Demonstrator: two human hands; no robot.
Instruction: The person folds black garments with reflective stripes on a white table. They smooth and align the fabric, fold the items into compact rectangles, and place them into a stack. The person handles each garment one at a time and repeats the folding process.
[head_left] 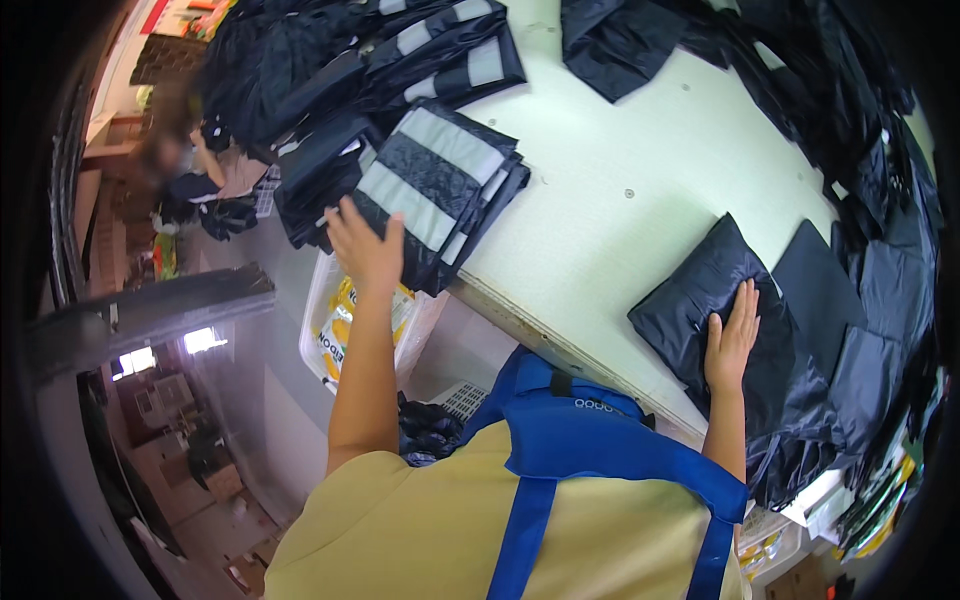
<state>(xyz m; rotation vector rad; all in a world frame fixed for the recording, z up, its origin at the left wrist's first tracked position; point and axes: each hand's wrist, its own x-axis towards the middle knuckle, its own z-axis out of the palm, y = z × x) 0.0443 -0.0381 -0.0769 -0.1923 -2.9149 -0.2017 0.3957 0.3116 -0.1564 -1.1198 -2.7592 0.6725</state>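
Smooth tabletop point(570, 200), hands point(372, 262), glossy folded fabric point(695, 295)

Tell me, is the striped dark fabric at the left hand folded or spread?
Folded: the striped dark fabric at the left hand forms a compact, layered block.

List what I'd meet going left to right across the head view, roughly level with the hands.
Dark bar → left hand at the striped stack → white table → right hand on the black bundle → flat dark piece.
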